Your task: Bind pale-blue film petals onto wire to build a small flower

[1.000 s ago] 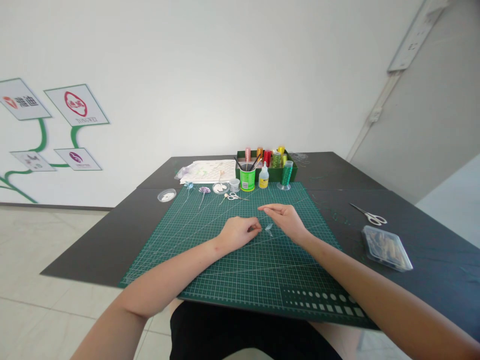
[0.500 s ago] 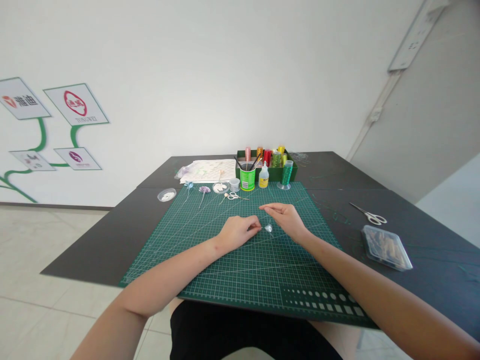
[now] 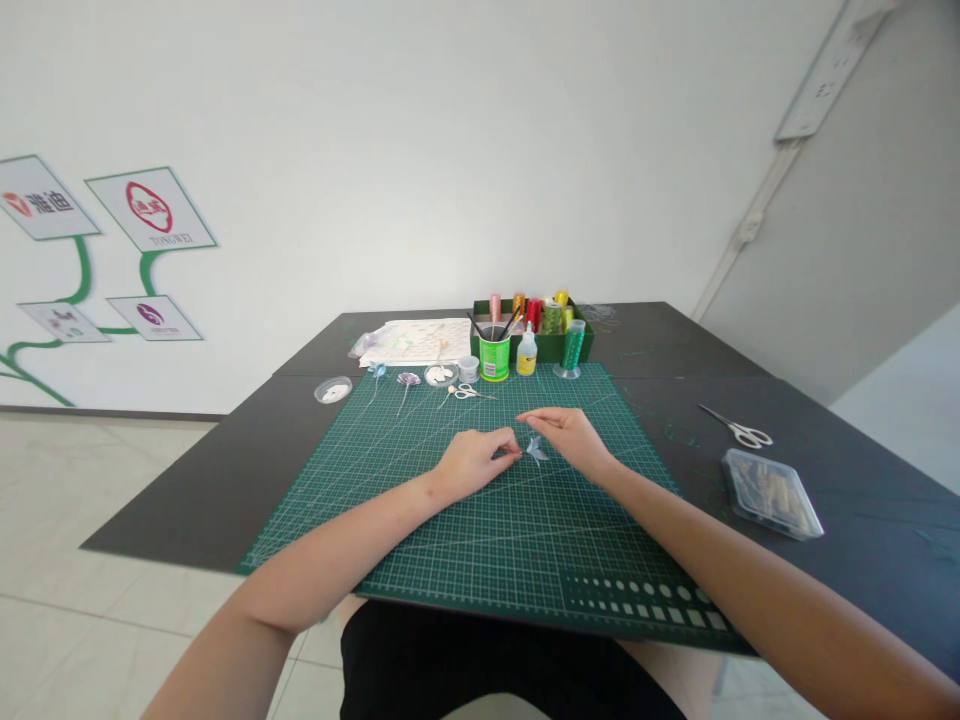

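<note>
Over the gridded mat [image 3: 495, 545], left hand [image 3: 474, 463] and right hand [image 3: 574, 440] are pinched beside pale-blue petals [image 3: 536, 450], what they grip indiscernible.

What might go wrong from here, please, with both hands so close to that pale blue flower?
The pale blue flower sits between the left hand and the right hand, so a slip of either could crease its petals.

The small scissors lie on the cutting mat just beyond the hands, so a forward reach might brush the blades.

The glue bottle stands upright beside the green tub; a bump could tip it.
</note>
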A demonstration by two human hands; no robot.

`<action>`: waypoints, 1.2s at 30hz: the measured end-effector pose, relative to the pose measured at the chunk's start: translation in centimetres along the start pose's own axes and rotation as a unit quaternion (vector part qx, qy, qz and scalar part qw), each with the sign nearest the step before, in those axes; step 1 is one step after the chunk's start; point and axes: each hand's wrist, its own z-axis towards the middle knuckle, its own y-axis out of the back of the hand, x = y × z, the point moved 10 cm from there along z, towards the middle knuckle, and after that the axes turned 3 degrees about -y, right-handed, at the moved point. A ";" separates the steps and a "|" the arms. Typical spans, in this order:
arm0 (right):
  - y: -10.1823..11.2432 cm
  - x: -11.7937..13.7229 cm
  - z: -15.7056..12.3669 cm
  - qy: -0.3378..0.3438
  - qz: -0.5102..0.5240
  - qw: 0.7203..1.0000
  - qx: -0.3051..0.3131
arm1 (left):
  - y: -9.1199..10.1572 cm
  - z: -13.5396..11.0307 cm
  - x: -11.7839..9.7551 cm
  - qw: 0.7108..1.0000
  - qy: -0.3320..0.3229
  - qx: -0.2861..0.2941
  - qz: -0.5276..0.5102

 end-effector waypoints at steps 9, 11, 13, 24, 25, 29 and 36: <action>-0.2 -1.2 0.5 -0.011 0.014 1.000 0.009 | 1.4 0.0 0.6 0.997 0.030 -0.063 -0.044; -0.3 -1.2 0.6 0.002 0.008 1.000 0.018 | 1.7 0.0 1.0 0.994 0.042 -0.082 -0.057; -0.6 -1.0 0.6 0.012 -0.007 0.999 0.034 | 2.0 0.1 1.5 0.992 0.052 -0.095 -0.069; -2.8 1.0 -1.0 0.032 -0.025 0.994 0.104 | 2.5 -0.1 3.3 0.985 0.114 -0.125 -0.026; -2.8 0.9 -1.0 0.032 -0.028 0.994 0.105 | 2.4 -0.1 3.3 0.985 0.113 -0.123 -0.036; -2.6 0.7 -0.9 0.035 -0.026 0.994 0.096 | 2.0 0.0 3.5 0.983 0.109 -0.115 -0.090; -1.5 0.9 -0.8 0.033 -0.010 0.999 0.038 | 1.6 0.1 4.3 0.964 0.140 -0.116 -0.193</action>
